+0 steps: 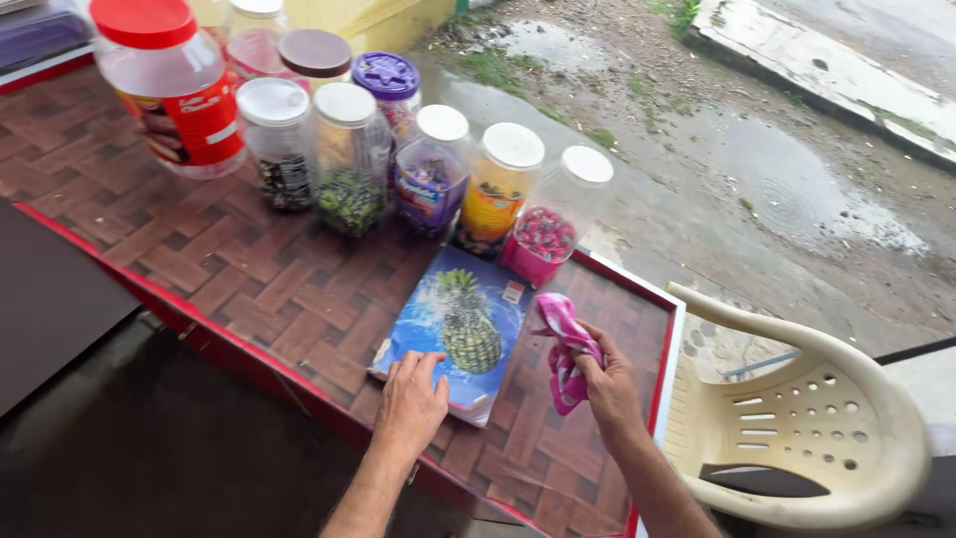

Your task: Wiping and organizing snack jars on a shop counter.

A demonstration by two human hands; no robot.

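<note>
Head view looks down on a brown woven-pattern surface [249, 269] edged in red, with a blue box printed with a pineapple [460, 329] lying flat near its outer corner. The left hand [410, 399] rests palm-down on the near edge of that box, fingers spread slightly and pressing it in place. The right hand [605, 384], just right of the box, is closed around a crumpled pink cloth [564, 349], which bunches up out of the fist and hangs just above the surface beside the box's right edge.

Beyond the box stands a cluster of sweet jars. I count nine lids: one large jar with a red lid [169, 85], one with a brown lid [315, 53], one with a purple lid [386, 76], five with white lids, the nearest holding pink sweets [546, 234], and one more, partly cut off at the top edge. One cream plastic chair [797, 418] sits right of the box, beyond the surface's edge.

Risks, as I judge them: the box lies close to the surface's outer corner, so a hard sideways push could slide it off toward the chair. A wide sweep with the cloth away from the box could catch the pink-sweet jar, which touches the box's far edge, and tip it into its neighbours.
</note>
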